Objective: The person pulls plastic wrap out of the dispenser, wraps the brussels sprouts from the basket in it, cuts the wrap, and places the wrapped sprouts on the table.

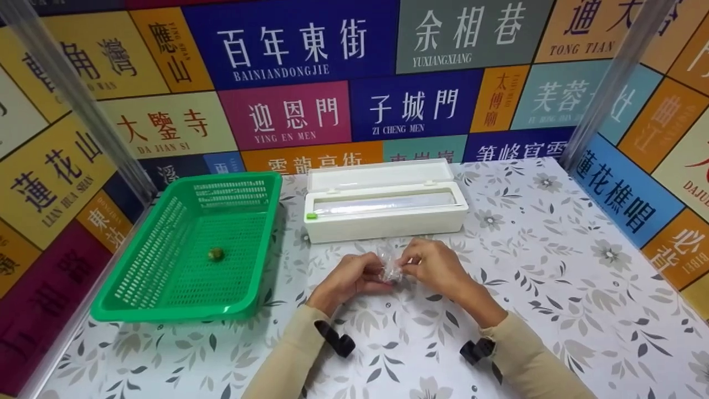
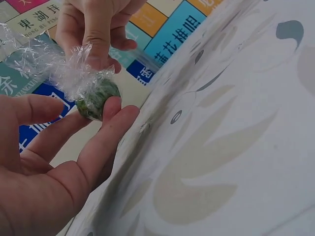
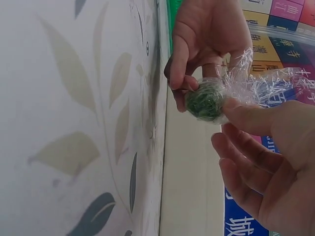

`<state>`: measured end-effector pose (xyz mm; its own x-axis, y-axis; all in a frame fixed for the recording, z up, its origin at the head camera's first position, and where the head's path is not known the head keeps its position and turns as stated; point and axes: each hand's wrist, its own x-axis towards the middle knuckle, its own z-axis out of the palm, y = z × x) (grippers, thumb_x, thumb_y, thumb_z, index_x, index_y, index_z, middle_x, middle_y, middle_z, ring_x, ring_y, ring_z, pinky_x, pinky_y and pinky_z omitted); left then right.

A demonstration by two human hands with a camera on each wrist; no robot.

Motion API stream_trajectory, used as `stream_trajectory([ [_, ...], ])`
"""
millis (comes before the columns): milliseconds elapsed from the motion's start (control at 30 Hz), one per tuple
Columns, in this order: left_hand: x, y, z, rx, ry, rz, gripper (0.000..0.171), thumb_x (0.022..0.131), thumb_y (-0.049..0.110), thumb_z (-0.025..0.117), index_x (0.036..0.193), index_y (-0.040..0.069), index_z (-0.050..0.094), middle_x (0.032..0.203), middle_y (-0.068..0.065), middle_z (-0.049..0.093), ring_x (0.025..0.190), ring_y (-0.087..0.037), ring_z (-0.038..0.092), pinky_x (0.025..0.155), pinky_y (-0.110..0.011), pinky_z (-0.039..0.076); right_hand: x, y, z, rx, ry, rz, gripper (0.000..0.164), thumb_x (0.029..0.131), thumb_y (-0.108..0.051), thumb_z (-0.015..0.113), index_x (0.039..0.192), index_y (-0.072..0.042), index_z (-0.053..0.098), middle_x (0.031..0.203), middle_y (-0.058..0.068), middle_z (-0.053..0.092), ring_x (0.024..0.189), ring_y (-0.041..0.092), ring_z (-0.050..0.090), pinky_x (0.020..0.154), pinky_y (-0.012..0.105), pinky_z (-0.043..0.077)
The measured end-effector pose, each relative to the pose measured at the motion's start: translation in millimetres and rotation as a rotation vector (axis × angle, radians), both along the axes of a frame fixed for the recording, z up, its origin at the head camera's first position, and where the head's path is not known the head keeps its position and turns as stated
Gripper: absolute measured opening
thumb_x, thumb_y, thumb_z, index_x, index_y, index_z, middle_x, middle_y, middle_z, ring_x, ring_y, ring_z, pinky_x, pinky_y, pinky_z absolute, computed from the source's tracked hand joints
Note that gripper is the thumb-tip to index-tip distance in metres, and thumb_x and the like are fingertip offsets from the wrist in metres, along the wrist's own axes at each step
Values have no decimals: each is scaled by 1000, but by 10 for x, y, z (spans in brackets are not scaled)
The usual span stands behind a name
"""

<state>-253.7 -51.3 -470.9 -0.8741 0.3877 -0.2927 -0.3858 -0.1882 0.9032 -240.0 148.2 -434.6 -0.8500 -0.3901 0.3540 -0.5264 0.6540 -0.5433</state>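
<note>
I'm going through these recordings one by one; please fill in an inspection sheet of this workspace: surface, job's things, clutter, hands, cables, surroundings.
Surface: white tablecloth with a grey leaf-and-flower print.
Job's things: green ball in clear plastic film; white cling-film dispenser, lid raised; green plastic basket containing one small round brownish-green item.
Clutter: nothing seen.
Hands: left hand holds the ball; right hand pinches the film beside it.
Cables: nothing seen.
Surroundings: colourful Chinese place-name panels behind and at both sides.
</note>
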Motion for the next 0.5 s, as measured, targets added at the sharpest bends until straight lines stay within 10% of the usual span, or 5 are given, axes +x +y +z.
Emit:
stream_trajectory([
  [200,-16,9,-22,5,-29,11,38,99,26,64,105,-11,67,85,-10,69,75,-23,74,85,-43,62,11,-1,-9,85,64,52,12,78,-6,82,87,-14,81,85,-1,69,76,19,66,66,29,53],
  [500,-18,-9,-49,-36,27,0,31,98,6,60,122,-13,63,108,-19,74,88,-23,75,90,-42,60,-29,58,-2,5,-47,111,23,85,3,68,98,-10,81,94,5,73,87,22,67,75,34,56],
])
